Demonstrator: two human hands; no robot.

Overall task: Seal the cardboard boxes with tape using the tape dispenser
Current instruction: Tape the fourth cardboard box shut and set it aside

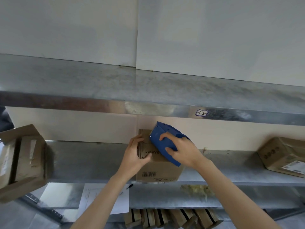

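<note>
A cardboard box (158,169) stands at the front edge of the metal shelf (92,161), about midway along it. Its top shows upside-down print reading partly "GAMBLE", and its front face carries a barcode. The left hand (135,154) grips the box's left top edge. The right hand (181,151) clasps a blue tape dispenser (162,141) pressed on the box top. A tag (201,113) on the upper shelf's front rim seems to read "1-2". A second box (280,154) with a white label, its print too small to read, lies at the shelf's right end.
</note>
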